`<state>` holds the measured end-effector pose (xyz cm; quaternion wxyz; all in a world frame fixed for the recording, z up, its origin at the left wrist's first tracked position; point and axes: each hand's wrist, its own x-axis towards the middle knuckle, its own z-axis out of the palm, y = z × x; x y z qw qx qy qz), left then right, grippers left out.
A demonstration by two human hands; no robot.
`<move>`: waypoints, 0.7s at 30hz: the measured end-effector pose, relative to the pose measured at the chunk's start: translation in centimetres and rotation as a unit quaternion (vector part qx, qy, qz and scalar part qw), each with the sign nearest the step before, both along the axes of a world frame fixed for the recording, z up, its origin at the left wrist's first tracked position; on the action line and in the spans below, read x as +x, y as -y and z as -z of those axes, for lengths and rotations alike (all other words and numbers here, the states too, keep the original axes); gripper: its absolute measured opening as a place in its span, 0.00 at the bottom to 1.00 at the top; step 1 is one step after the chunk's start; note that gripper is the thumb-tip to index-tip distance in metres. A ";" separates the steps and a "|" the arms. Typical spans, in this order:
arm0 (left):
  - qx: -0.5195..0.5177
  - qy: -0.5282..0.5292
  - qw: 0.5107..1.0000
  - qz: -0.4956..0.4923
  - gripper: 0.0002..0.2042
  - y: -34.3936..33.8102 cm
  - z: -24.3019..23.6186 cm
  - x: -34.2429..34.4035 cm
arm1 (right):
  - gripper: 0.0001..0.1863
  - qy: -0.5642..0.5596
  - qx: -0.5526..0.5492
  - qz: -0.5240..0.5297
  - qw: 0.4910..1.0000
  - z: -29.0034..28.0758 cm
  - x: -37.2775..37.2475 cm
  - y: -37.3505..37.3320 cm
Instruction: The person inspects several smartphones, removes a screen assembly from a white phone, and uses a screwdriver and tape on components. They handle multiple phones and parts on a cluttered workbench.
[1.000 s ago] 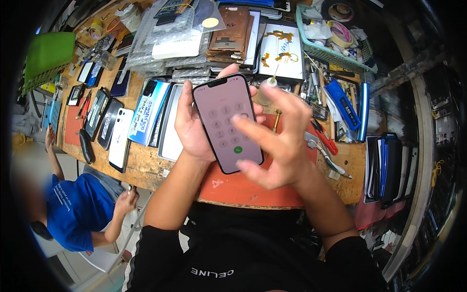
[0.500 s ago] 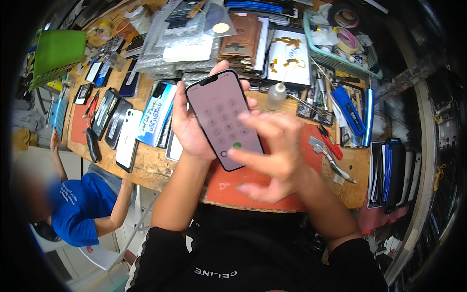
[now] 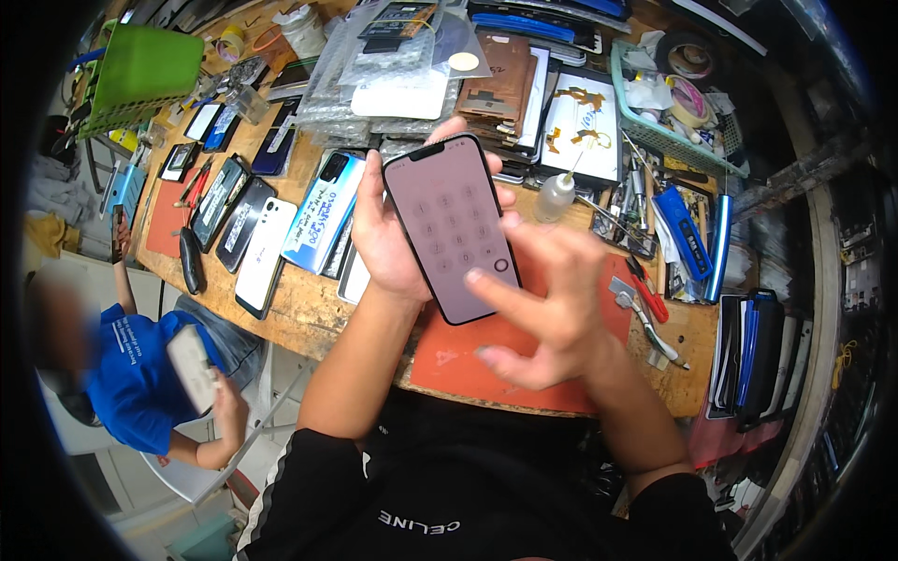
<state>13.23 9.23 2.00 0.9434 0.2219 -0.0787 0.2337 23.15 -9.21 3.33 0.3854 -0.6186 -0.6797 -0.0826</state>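
My left hand (image 3: 395,262) holds a black-bezelled smartphone (image 3: 447,178) upright from behind, fingers round its edges, above an orange mat (image 3: 468,365). Its pinkish screen shows a faint keypad and a small ring near the lower right. My right hand (image 3: 554,309) hangs over the phone's lower right with fingers apart; one fingertip is at the screen, whether touching I cannot tell. A squeeze bottle (image 3: 554,198) with a needle tip stands just beyond the phone, and red-handled pliers (image 3: 652,301) lie to the right.
Several phones (image 3: 262,252) lie along the wooden bench's left. Stacked bubble bags (image 3: 337,112) and a mint basket (image 3: 655,131) sit behind; a tool tray (image 3: 636,234) and upright devices (image 3: 748,355) at right. A person (image 3: 140,374) in blue sits lower left, holding a pale rectangular object.
The green call button seen earlier no longer shows. My right fingers have shifted over the lower screen. The whole scene has shifted slightly rightward. The other person now has a pale object raised.
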 end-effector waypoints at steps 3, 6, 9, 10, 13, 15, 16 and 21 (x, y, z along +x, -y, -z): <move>0.027 -0.041 0.999 0.024 0.42 1.1 0.2 0.2 | 0.34 0.085 -0.018 -0.003 0.996 0.2 -0.4 0.0; 0.071 -0.064 0.992 0.084 0.42 2.8 0.3 0.7 | 0.33 0.033 0.008 0.111 0.993 -0.1 0.8 0.0; 0.053 -0.131 0.987 0.074 0.41 4.6 0.2 0.8 | 0.34 0.017 0.016 0.121 0.992 -0.5 1.1 0.1; 0.015 -0.161 0.986 0.047 0.41 5.1 0.1 0.9 | 0.34 0.018 0.006 0.098 0.995 -0.6 0.8 0.0; 0.068 -0.154 0.985 0.029 0.41 4.9 0.1 1.1 | 0.34 0.033 0.016 0.099 0.994 -0.6 0.9 0.1; 0.077 -0.101 0.989 0.070 0.41 4.1 0.1 0.9 | 0.34 0.045 0.030 0.121 0.991 -0.5 1.8 0.3; 0.071 -0.056 0.992 0.085 0.41 3.6 0.2 0.9 | 0.34 0.002 0.028 0.149 0.989 -0.5 2.1 0.5; 0.037 -0.061 0.997 0.040 0.42 2.1 0.4 0.5 | 0.34 0.006 -0.007 0.055 0.998 -0.2 0.0 0.3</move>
